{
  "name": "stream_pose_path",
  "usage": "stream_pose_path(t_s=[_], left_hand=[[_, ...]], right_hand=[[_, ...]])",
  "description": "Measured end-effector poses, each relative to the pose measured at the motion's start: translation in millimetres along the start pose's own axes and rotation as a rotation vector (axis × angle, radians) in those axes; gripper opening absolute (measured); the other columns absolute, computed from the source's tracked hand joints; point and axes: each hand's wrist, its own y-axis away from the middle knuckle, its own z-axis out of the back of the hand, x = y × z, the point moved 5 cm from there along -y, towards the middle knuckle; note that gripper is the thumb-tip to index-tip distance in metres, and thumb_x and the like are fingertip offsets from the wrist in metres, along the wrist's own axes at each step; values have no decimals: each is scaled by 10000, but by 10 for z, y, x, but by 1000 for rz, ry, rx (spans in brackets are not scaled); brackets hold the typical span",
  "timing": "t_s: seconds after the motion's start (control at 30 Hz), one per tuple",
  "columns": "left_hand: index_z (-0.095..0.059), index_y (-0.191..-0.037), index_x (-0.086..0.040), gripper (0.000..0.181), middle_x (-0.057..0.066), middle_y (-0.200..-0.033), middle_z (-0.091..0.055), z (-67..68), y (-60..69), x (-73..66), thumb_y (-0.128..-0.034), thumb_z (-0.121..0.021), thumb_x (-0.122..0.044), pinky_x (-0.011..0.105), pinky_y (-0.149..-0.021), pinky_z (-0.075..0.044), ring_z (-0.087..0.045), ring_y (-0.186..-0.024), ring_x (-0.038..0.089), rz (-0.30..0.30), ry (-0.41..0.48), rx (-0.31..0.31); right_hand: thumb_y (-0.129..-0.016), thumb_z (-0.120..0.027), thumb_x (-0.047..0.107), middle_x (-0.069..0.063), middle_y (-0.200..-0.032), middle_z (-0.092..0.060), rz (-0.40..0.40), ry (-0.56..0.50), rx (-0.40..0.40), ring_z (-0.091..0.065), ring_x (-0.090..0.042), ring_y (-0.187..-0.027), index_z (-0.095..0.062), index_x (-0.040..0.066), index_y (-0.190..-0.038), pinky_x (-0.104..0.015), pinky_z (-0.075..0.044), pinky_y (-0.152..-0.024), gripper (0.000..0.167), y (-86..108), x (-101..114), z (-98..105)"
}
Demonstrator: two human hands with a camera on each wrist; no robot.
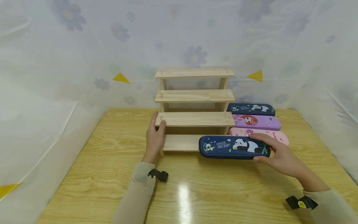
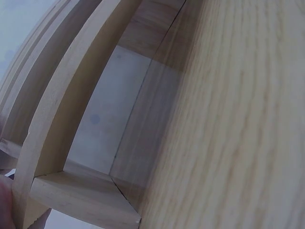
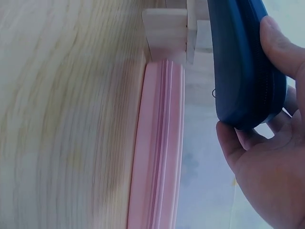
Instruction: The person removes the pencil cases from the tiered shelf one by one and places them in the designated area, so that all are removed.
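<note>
A pale wooden stepped shelf (image 1: 193, 119) stands on the table, with several boards rising toward the back. My left hand (image 1: 154, 140) holds the left end of its second-lowest board, thumb at the front; only a sliver of that hand (image 2: 5, 202) appears in the left wrist view. In my right hand (image 1: 285, 158) is a navy zipped pencil case (image 1: 223, 148) with a panda picture, gripped by its right end. The case is raised above the table, its left part overlapping the lowest board (image 1: 180, 143) in the head view. Whether it touches that board, I cannot tell.
To the shelf's right lie a pink case (image 1: 279, 136), a purple case (image 1: 268, 121) with a cartoon girl, and another navy panda case (image 1: 264, 109). Their left ends lie beside or behind the shelf. A flowered white sheet (image 1: 179, 37) surrounds the wooden table (image 1: 218, 189).
</note>
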Motion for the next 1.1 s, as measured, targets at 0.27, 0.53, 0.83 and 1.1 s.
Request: stream_pose_path(t_s=[0.27,0.53,0.83,1.1], left_hand=[[-288,-1542,-382,571,-101,-1581,-281,-1,-9,-1,-1015,-461,-512,471,-1137,-300,-273,-1437,183,-36,-8,-11],[-291,-1534,-406,572,-104,-1577,-286,-1,-18,11,-1005,-467,-532,462,-1067,-366,-416,-1329,252,-28,2,-13],[-284,-1530,-424,553,-134,-1571,-283,0,-17,15,-1013,-457,-519,455,-1142,-295,-270,-1429,141,-30,-10,-14],[-287,-1536,-397,550,-127,-1572,-284,5,-5,-24,-1022,-458,-492,453,-1149,-285,-260,-1435,143,-34,4,-7]], right_hand=[[-791,-802,-9,-23,-1472,-424,-36,-19,3,-380,2,-1243,-494,114,-1449,-36,-383,-896,737,96,-70,101],[-770,-790,-75,-65,-1501,-390,-24,-43,-13,-338,9,-1296,-479,78,-1453,-31,-368,-920,766,173,-152,167],[-781,-792,-52,105,-1492,-373,-40,-17,-7,-357,26,-1264,-473,78,-1457,-27,-365,-914,758,239,-194,235],[-803,-779,-48,95,-1507,-354,-94,-15,-28,-418,-9,-1192,-462,98,-1471,-44,-418,-865,754,332,-273,347]])
